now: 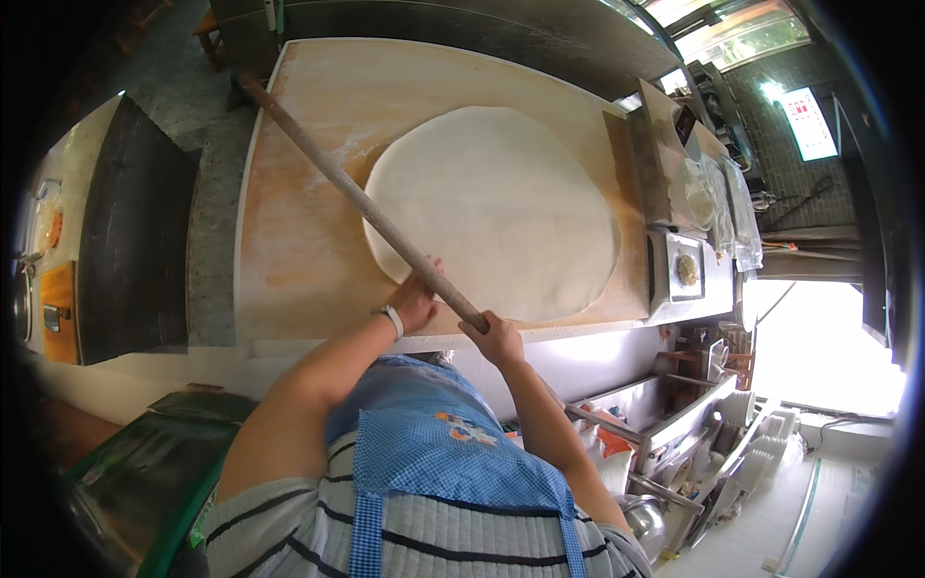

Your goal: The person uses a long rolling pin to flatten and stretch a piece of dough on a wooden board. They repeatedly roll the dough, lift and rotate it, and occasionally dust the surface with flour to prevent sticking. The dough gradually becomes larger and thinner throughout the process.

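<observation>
A long wooden rolling pin (361, 202) lies slantwise over the left part of a large rolled-out sheet of dough (498, 209). The dough rests on a floured wooden board (289, 267). My right hand (498, 339) grips the pin near its lower end, at the board's front edge. My left hand (419, 296), with a pale band at the wrist, is at the pin's underside by the dough's lower left edge; its fingers are partly behind the pin, and whether they close on it cannot be told.
At the board's right stand a metal tray with food (688, 269) and plastic bags (712, 195). A dark-sided counter (137, 238) is on the left. Below right is a metal rack (686, 412) with stacked dishes, and below left a green-rimmed bin (152, 462).
</observation>
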